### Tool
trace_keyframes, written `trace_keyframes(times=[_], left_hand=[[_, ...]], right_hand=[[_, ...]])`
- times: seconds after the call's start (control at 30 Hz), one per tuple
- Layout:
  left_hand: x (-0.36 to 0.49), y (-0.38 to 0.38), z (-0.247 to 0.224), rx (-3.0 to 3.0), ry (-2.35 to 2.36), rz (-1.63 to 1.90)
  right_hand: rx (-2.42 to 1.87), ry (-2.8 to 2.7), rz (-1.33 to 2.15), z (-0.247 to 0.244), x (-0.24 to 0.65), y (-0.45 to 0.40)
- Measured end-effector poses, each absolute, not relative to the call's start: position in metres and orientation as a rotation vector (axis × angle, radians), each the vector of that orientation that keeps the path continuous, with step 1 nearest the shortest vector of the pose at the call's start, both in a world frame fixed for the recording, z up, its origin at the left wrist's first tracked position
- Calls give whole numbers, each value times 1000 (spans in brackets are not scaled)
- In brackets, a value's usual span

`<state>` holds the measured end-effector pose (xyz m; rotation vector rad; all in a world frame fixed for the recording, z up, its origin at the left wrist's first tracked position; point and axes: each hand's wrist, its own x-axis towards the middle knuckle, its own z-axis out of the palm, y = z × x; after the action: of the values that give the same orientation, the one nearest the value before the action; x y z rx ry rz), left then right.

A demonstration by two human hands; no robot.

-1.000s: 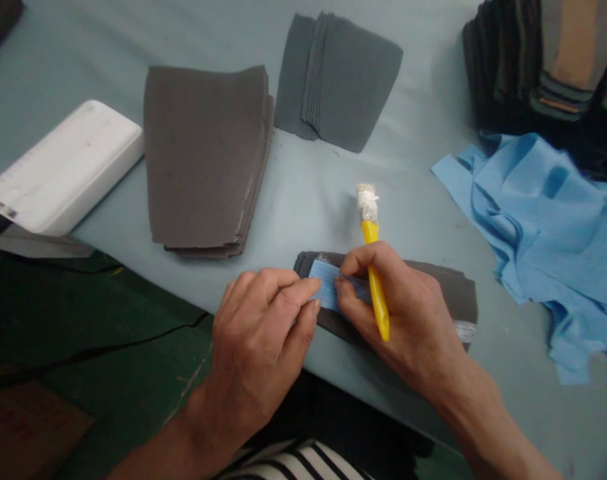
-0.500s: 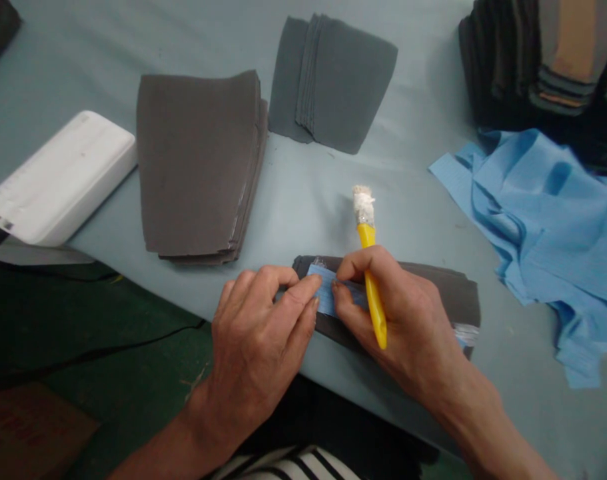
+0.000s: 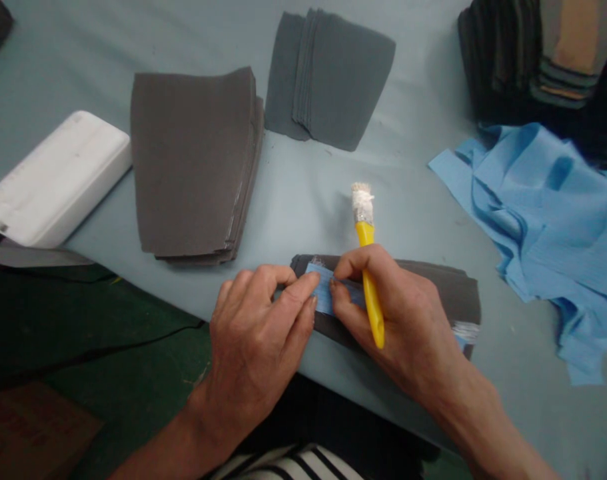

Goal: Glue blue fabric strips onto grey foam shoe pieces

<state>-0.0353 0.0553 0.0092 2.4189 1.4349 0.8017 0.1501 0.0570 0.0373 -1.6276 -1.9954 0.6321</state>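
Note:
My left hand (image 3: 253,327) presses its fingertips on the left end of a narrow blue strip of cloth (image 3: 324,288). That strip lies across a dark grey fabric piece (image 3: 448,290). My right hand (image 3: 388,313) grips a yellow-handled brush (image 3: 368,267), whose white, crusted bristles point away from me. The thumb and forefinger of the same hand also pinch the strip's other end, and that end disappears beneath them. A little pale blue shows at the grey piece's right edge.
The blue-grey table (image 3: 303,193) holds two stacks of dark grey fabric pieces (image 3: 193,160) (image 3: 333,80), a white plastic box (image 3: 58,180), crumpled blue cloth (image 3: 548,220) and a dark stack (image 3: 533,60). Its near edge drops to a green floor.
Both hands stay on the strip with only slight shifts. The whole scene has drifted a little left and up in the view, and the brush handle tilts slightly differently.

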Motion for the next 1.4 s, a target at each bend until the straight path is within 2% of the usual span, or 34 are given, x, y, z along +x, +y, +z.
trace_keyframes(times=[0.47, 0.77, 1.0, 1.4], left_hand=[[-41, 59, 3, 2533, 1385, 789], [-53, 67, -9, 2637, 1358, 768], [-49, 68, -5, 2649, 1367, 755], [-50, 70, -4, 2578, 1348, 794]], right_hand=[[-1611, -1954, 739, 35, 150, 57], [-1724, -2039, 825, 67, 199, 47], [-1816, -1904, 702, 62, 263, 15], [-1864, -1749, 574, 42, 272, -4]])
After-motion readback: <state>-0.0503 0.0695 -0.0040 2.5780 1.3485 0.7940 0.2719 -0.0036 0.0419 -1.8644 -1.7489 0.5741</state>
